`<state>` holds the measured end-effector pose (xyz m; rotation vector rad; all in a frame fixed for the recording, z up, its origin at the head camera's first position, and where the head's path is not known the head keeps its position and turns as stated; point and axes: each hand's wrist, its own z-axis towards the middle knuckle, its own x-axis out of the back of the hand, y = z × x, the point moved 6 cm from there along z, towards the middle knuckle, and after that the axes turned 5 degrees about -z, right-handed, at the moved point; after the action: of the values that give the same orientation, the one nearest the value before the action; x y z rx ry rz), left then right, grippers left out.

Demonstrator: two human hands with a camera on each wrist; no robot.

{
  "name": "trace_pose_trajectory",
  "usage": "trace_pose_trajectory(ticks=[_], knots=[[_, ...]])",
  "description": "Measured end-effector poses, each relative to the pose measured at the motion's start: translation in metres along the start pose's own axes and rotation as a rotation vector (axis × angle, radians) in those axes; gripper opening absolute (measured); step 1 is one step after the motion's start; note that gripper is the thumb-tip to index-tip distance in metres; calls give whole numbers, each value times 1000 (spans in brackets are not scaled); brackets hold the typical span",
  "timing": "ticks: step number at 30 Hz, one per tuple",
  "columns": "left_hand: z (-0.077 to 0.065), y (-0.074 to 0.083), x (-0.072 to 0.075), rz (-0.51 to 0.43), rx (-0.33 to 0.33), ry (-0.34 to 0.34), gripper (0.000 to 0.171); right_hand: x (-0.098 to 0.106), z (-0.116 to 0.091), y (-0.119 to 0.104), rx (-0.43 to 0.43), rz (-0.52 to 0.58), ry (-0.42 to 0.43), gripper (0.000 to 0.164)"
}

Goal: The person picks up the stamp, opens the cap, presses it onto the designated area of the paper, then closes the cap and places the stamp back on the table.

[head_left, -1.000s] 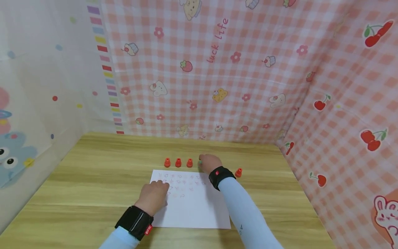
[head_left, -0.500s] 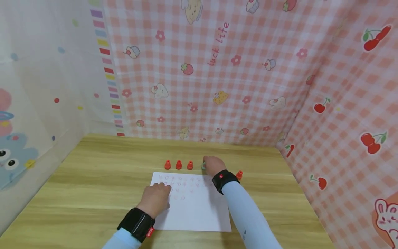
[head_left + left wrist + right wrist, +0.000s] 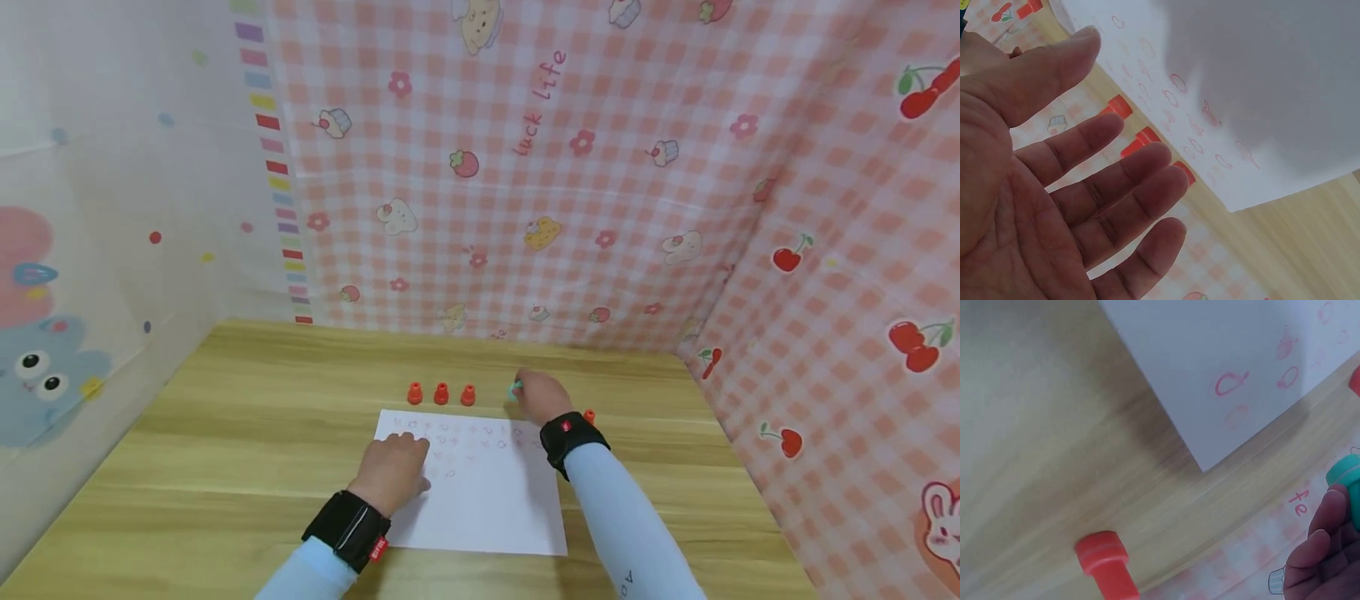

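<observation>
Teal stamper (image 3: 1345, 470) pinched in right hand (image 3: 543, 396) near far edge of table (image 3: 187, 450); left hand (image 3: 390, 473), fingers relaxed, perhaps steadying paper (image 3: 487, 508).

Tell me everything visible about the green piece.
The green piece is teal, smooth and plastic-looking, with a wide end crossed by a pale line. In the head view, the right hand pinches it beyond the far edge of the paper. Grip and right wrist view's border hide the rest; tilt and contact with the table are unclear.

It's a booth (image 3: 847, 192) — cartoon-print cloth (image 3: 480, 196) walls 3 sides of a wood-grain table (image 3: 187, 450).
</observation>
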<state>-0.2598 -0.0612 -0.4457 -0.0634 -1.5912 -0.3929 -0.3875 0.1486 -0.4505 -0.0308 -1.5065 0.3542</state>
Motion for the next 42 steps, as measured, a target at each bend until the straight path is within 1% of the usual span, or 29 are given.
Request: trace_pose_trajectory(ticks=[2,5,8,15,19,23,26,30,33,35,42], knots=[[2,1,-1,0,-3,16,40,2,-5,3,-32,29,3,20],[4,0,-1,4,-13,54,40,6,-12,6,-77,90,35,23],[5,-2,1,-1,-17,82,42,9,-20,7,-111,173,65,25],[8,-4,2,-58,-2,65,46,7,-37,11,-245,366,50,27],[10,-3,4,-64,-5,74,46,8,-45,13,-300,472,72,26],[10,-2,5,-69,-6,77,47,8,-60,7,-338,588,79,26],[8,0,5,-74,-12,77,48,6,-73,1,-357,639,71,26],[7,2,5,-83,-37,103,46,2,-87,-3,-381,719,63,22],[8,3,5,-99,-50,118,46,-2,-95,-4,-411,789,54,19],[8,4,5,-106,-56,126,45,-4,-99,-4,-425,814,42,19],[8,9,5,-115,-116,170,46,-9,-106,-9,-398,878,13,18]])
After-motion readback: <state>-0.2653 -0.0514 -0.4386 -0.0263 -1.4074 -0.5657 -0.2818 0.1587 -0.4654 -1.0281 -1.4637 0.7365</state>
